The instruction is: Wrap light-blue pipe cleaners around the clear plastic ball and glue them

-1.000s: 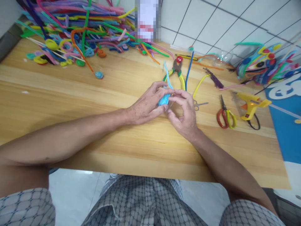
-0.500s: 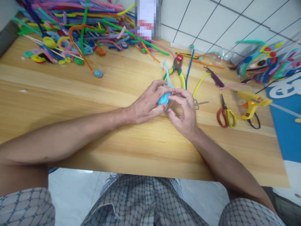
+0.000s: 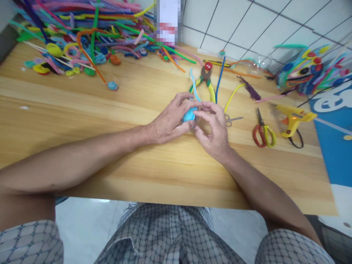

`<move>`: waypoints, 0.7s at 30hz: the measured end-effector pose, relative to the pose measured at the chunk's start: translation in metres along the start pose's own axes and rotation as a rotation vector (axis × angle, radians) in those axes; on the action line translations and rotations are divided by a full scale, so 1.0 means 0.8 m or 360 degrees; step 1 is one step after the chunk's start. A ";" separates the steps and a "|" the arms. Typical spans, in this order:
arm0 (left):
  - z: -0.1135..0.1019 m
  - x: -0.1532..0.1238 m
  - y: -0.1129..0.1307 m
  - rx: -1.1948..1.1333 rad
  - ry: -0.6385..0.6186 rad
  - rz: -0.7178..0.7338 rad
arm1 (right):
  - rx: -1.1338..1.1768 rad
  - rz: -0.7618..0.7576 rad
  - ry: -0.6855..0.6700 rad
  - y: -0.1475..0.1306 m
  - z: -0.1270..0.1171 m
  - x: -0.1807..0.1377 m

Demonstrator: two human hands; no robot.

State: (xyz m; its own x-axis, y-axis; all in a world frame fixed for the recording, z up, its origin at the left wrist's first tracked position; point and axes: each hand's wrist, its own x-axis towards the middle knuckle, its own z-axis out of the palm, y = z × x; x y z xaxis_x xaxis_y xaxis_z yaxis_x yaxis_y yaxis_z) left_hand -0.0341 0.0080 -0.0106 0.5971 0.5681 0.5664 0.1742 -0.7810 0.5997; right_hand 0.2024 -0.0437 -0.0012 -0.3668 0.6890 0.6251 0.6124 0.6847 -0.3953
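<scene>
Over the middle of the wooden table (image 3: 82, 113), both hands meet around a small light-blue coil of pipe cleaner (image 3: 189, 115). My left hand (image 3: 169, 123) cups the coil with its fingers curled over it. My right hand (image 3: 213, 130) pinches the coil's right side with thumb and fingertips. The loose light-blue tail of the pipe cleaner (image 3: 194, 85) sticks up and away from the coil, toward the pliers.
Pliers with yellow-green handles (image 3: 206, 79) lie just beyond the hands. Small grey scissors (image 3: 232, 119), red-yellow scissors (image 3: 262, 132) and a yellow glue gun (image 3: 293, 119) lie to the right. A heap of coloured pipe cleaners (image 3: 82, 33) fills the far left. A finished colourful figure (image 3: 305, 73) stands far right.
The hands stay on the blue coil with only small finger shifts. The view has drifted slightly, so everything sits a little left and up.
</scene>
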 end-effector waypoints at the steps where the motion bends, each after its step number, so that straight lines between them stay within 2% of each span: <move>1: 0.000 0.000 0.000 -0.0015 0.0007 -0.0009 | 0.0000 0.0006 -0.0009 0.001 0.000 0.000; 12: 0.004 -0.001 -0.003 -0.0031 0.0039 -0.0029 | -0.0044 -0.0063 0.0069 -0.001 0.000 -0.001; 17: 0.005 -0.003 -0.004 0.0001 0.0058 -0.0015 | -0.0031 -0.0030 0.0023 0.004 -0.001 -0.002; 21: 0.004 -0.002 -0.004 -0.0019 0.0035 -0.0020 | 0.0010 -0.0045 0.0091 0.008 0.003 0.000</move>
State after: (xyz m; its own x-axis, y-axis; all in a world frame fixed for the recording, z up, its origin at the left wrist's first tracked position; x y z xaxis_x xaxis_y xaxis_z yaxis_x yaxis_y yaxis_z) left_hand -0.0330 0.0084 -0.0153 0.5776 0.5834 0.5710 0.1721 -0.7708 0.6134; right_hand 0.2047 -0.0388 -0.0051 -0.3433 0.6548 0.6733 0.5979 0.7052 -0.3809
